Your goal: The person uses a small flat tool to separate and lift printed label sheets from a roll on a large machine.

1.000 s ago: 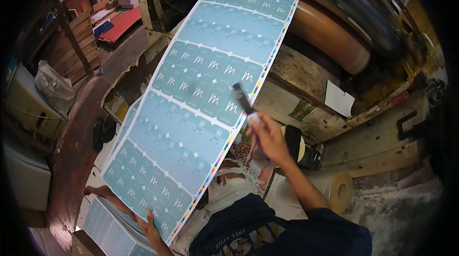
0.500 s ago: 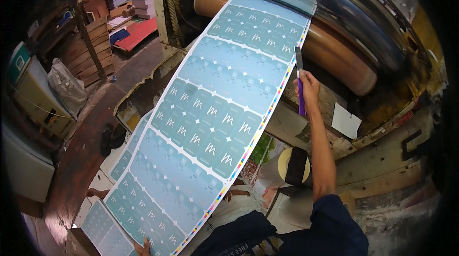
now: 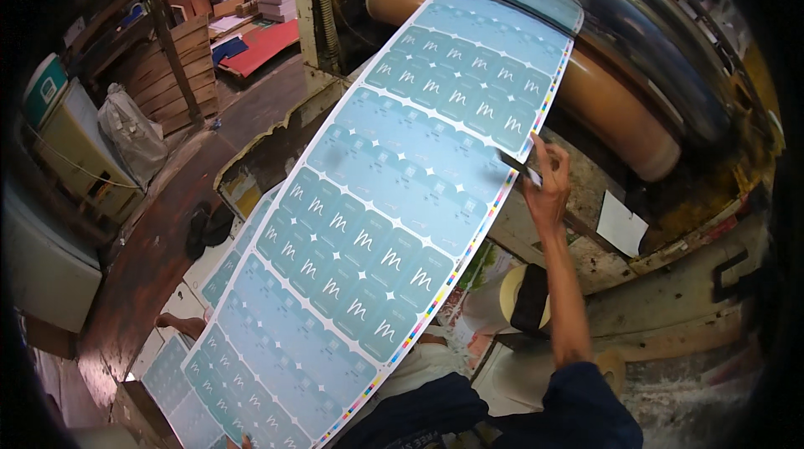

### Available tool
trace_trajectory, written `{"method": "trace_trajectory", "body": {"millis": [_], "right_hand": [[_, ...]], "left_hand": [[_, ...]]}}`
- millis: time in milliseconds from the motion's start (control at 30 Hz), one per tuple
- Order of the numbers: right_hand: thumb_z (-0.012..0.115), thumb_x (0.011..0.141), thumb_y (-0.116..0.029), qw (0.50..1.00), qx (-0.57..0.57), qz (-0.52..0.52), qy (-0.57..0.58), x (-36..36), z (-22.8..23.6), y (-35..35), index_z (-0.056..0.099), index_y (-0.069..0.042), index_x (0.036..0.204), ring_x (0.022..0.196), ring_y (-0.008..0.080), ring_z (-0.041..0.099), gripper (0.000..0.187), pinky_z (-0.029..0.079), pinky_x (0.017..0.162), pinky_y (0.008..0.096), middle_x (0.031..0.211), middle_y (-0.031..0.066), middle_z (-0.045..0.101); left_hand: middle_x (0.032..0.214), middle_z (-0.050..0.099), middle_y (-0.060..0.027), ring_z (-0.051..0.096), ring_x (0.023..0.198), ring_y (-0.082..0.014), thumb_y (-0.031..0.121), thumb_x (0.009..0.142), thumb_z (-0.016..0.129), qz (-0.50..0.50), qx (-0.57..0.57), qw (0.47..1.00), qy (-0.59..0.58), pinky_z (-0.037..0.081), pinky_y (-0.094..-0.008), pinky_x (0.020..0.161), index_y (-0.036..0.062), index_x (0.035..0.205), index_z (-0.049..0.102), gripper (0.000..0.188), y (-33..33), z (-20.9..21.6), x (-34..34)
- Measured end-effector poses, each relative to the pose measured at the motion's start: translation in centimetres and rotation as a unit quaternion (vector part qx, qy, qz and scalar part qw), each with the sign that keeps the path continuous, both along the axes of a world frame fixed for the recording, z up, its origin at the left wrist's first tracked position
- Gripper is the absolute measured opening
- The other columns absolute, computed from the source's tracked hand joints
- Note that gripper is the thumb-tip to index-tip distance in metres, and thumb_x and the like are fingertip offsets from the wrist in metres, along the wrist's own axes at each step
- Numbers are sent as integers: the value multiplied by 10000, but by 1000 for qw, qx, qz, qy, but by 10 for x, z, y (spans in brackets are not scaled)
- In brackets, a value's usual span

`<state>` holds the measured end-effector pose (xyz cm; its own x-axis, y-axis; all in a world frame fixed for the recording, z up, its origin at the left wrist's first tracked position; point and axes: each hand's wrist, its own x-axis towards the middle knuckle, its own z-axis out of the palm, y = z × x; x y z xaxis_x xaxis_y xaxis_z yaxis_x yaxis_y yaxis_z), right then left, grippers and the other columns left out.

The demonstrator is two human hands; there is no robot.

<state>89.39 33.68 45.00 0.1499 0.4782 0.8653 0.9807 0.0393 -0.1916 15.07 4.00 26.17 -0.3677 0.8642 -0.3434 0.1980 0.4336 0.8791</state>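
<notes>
A long printed sheet [image 3: 360, 239], pale blue and teal with rows of cards and a colour strip along its right edge, runs from the rollers down toward me. My right hand [image 3: 548, 185] is beside that edge, closed on a knife [image 3: 521, 166]. The knife's dark flat blade lies over the sheet and the hand hides most of its handle. At the bottom rim, fingertips of my left hand [image 3: 244, 442] show at the sheet's lower end, gripping it; the rest of that hand is out of view. More printed sheets [image 3: 180, 390] lie beneath at lower left.
Behind the sheet is a machine with a brown roller [image 3: 620, 114] and a shiny metal roller [image 3: 645, 38]. A yellowish roll [image 3: 494, 298] with a black band stands below my right forearm. A white card [image 3: 622, 223] lies on the ledge at right.
My right hand has come lower along the sheet's right edge. The knife has turned from upright, blade up, to pointing left across the edge. The whole view has shifted slightly.
</notes>
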Motion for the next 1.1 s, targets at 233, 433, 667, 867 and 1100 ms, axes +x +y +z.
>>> {"method": "trace_trajectory", "body": {"millis": [233,433,667,867,1100], "right_hand": [[656,690,69,949,-251,191,-29,67,41,1,706,-135,1118,665,212,667,477,536,615,345,986,120,710],[653,810,6,935,-274,119,189,41,68,4,742,-76,1037,457,80,540,257,420,436,272,585,70,634],[628,784,60,941,-255,157,158,-108,0,-60,726,-75,1078,475,83,552,338,432,438,273,671,83,654],[613,740,109,930,-265,204,151,-173,2,-90,706,-48,1093,855,176,690,397,545,718,288,995,148,716],[518,661,117,920,-233,256,184,-188,12,-115,663,-70,1185,1039,266,669,575,558,838,305,1198,155,651]], "left_hand": [[1449,387,-216,392,1293,-312,322,899,644,101,-86,991,26,298,-412,1104,-67,1455,277,772,-24,-4,50],[1227,548,-146,574,1047,-239,27,930,551,179,-72,963,-191,467,-354,923,3,1433,336,548,-32,-21,-16],[1233,567,-99,567,1037,-193,4,876,642,131,58,969,-201,471,-338,903,8,1394,404,570,56,-85,-74],[1097,645,-87,614,974,-199,-42,881,608,90,64,985,-131,483,-338,872,6,1319,500,453,105,-114,-120],[1310,530,-177,576,1083,-253,-58,866,609,76,96,978,-167,501,-364,888,-6,1408,375,593,158,-109,-80]]}}
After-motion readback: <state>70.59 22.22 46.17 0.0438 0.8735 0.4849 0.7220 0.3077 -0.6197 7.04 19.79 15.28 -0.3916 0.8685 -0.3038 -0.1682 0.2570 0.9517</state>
